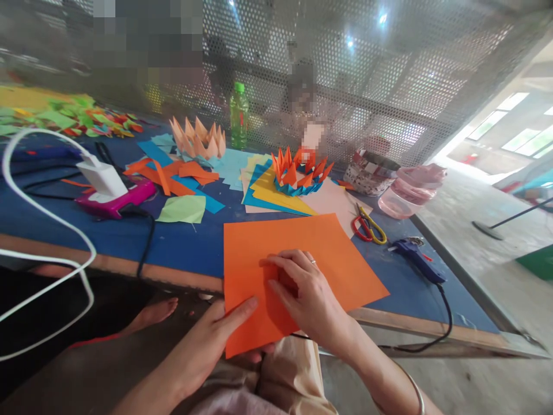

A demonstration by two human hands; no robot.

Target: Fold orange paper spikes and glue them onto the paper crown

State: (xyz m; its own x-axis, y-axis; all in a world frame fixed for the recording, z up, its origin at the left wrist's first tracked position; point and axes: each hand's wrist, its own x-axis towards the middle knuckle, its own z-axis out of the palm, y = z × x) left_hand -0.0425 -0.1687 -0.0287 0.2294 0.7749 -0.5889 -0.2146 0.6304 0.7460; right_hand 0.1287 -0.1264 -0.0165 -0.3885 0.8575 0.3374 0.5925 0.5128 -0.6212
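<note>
A sheet of orange paper [328, 242] lies partly on the blue table and juts out over its front edge toward me. At the sheet's near left part, my left hand [222, 323] grips it, thumb on top and fingers mostly hidden underneath. Over the middle of the sheet is my right hand [305, 282], its thumb and bent fingers apart, fingertips at or just above the surface. Nothing shows between them. Scissors [369, 225] with red and yellow handles rest right of the sheet, near a dark blue glue gun [417, 259].
Behind the sheet stand an orange-and-blue folded paper piece [298, 178] and a peach one [199, 141]. A green bottle [239, 118], a pink water jug [400, 199], a woven basket [367, 173], a magenta power strip [136, 193] and a white cable [60, 204] are around. Another person's foot [155, 314] shows lower left.
</note>
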